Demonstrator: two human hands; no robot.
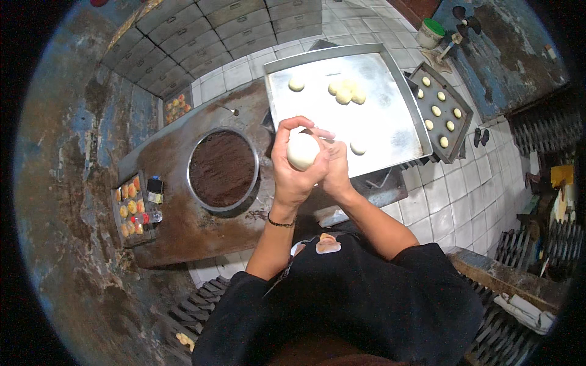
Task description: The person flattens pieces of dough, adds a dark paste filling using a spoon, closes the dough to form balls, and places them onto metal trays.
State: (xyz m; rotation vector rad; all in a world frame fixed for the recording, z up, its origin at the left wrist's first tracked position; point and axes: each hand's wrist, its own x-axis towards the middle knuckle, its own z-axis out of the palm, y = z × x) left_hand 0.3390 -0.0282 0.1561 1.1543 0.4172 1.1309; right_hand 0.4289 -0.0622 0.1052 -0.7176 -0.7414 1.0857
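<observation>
Dough ball (303,151), smooth, white, nearly round, with no clear long axis or pointing end, is at the near left edge of the shallow silver metal tray (390,91). The left hand (289,171) curls its fingers closed around it; how far the right hand's (334,163) fingers open cannot be told. The tray bears two single pale rounds (296,83) and one cluster (347,93); left of it stands one brown-filled metal bowl (256,165), right of it one dark tray (440,125) with eight visible rounds.

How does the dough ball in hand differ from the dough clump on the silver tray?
The ball is one smooth round; the clump is several lumps touching. The ball sits in the left hand; the clump lies on the tray. Both are pale.
</observation>
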